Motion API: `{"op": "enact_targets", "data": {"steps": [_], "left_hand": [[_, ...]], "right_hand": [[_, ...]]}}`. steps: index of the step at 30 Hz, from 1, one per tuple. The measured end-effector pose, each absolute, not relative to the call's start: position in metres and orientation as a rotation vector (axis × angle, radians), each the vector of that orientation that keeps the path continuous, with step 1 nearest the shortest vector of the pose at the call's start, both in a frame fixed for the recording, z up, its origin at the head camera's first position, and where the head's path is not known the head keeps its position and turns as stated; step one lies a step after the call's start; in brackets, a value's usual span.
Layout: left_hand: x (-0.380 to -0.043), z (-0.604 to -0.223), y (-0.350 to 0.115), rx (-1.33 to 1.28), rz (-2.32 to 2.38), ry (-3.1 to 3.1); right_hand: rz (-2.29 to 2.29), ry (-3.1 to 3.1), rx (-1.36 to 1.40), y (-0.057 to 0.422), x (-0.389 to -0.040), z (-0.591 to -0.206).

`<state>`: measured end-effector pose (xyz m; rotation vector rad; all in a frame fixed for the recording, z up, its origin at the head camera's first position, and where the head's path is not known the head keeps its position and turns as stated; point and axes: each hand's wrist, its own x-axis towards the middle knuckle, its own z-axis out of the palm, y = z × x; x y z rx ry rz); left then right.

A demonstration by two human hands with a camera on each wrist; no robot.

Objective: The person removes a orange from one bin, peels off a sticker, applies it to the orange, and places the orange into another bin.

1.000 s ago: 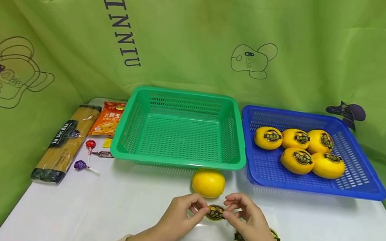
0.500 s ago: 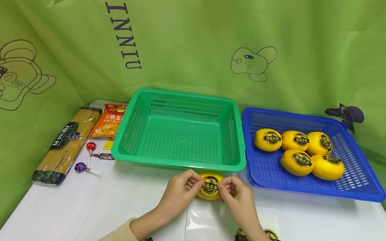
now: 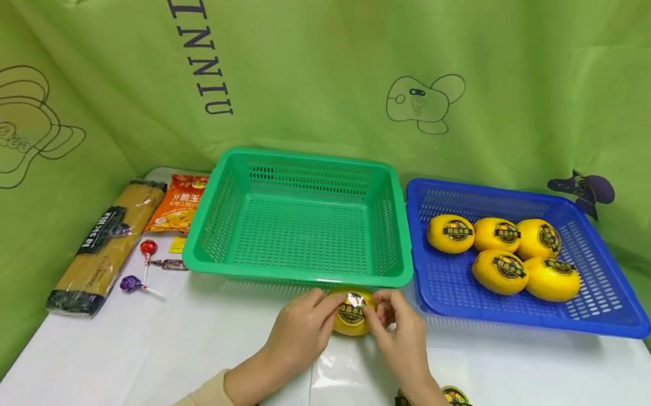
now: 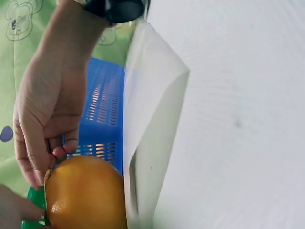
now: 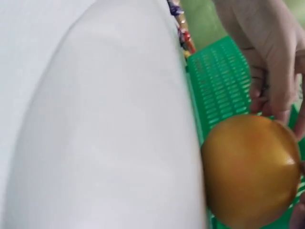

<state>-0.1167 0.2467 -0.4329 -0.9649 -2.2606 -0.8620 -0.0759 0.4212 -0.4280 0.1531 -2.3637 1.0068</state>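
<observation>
A round black-and-gold sticker [image 3: 351,311] lies against the top of a yellow fruit [image 3: 348,330] in front of the green basket. My left hand [image 3: 301,331] has its fingertips on the sticker's left edge. On the opposite edge, my right hand [image 3: 400,338] pinches the sticker between thumb and finger. The left wrist view shows the right hand [image 4: 47,109] reaching down to the fruit [image 4: 88,195] and a thin sticker edge standing off its side. In the right wrist view, the left hand's fingertips [image 5: 283,114] meet the fruit [image 5: 250,176].
A green basket [image 3: 195,256] stands behind the hands, beside a blue basket [image 3: 442,302] with several stickered yellow fruits [image 3: 499,272]. A clear sheet [image 3: 346,394] and more stickers [image 3: 456,400] lie near my right wrist. Spaghetti [image 3: 104,246], lollipops [image 3: 148,248] and a snack bag [image 3: 177,205] lie left.
Both hands have moved forward with the sticker, from above the clear sheet onto the fruit. In the last half second, the left hand has shifted slightly at the sticker's left edge.
</observation>
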Motion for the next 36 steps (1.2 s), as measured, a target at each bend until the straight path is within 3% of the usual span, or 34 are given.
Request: {"op": "enact_targets", "data": {"steps": [8,22,30,36], "left_hand": [[-0.122,-0.437,0.244,-1.109,-0.93,-2.278],[-0.131,-0.448,0.242,-1.036,-1.442,-2.407],[-0.127,-0.445,0.241,-1.062,-1.288,-2.554],[-0.126,-0.439,0.239,-1.11,-1.05,-2.603]], "right_hand": [[1.013,-2.392,0.345,0.424,-0.078,-0.436],[1.481,-2.494,0.21,0.442,-0.082,-0.433],[1.719,-2.507,0.069,0.459,-0.07,-0.43],[2.203,-2.322,0.077,0.495,-0.045,-0.414]]}}
